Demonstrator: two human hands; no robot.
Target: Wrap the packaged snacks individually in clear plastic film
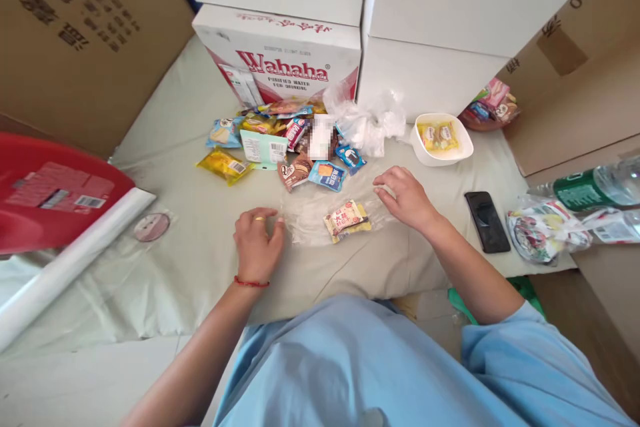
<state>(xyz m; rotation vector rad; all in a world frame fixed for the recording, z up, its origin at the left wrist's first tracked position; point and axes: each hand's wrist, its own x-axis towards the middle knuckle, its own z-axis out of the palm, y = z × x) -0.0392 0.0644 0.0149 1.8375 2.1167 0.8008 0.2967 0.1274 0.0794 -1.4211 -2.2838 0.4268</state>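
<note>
Pale cloth (190, 293) covers the worktop, w/ a big carton (100, 87) on the left & a Wahaha box (280, 83) standing at the back. From my spot: clear plastic film (306, 219), wrinkled, lies on the cloth btwn the person's two hands. On it sits a small bunch of snack pkts (345, 219), cream-&-red print on top, yellow showing underneath, nearer the right hand.

Left hand (259, 243) rests by the film's left edge, fingers loosely bent, thumb apart, nothing in its grasp afaict. Right hand (403, 197) is at the film's far right side, fingers curled, thumb close to the index; can't tell if it's pinching a bit of film or just resting there.

Just beyond is the mixed snack pile (295, 170), w/ crumpled clear plastic (373, 127) at its right. White bowl (443, 158) w/ yellow pkts stands behind the right hand; phone (487, 221) lies off to the right, well apart.

Handling-wise, imo: film this thin prob. clings & creases, so light fingertips at opp. edges, pulling evenly, would work best. Keep the pkts flat, together & mid-film; a tug from one side only could slide them. Watch the pile too: it's v. close to the film's far edge & could snag.
</note>
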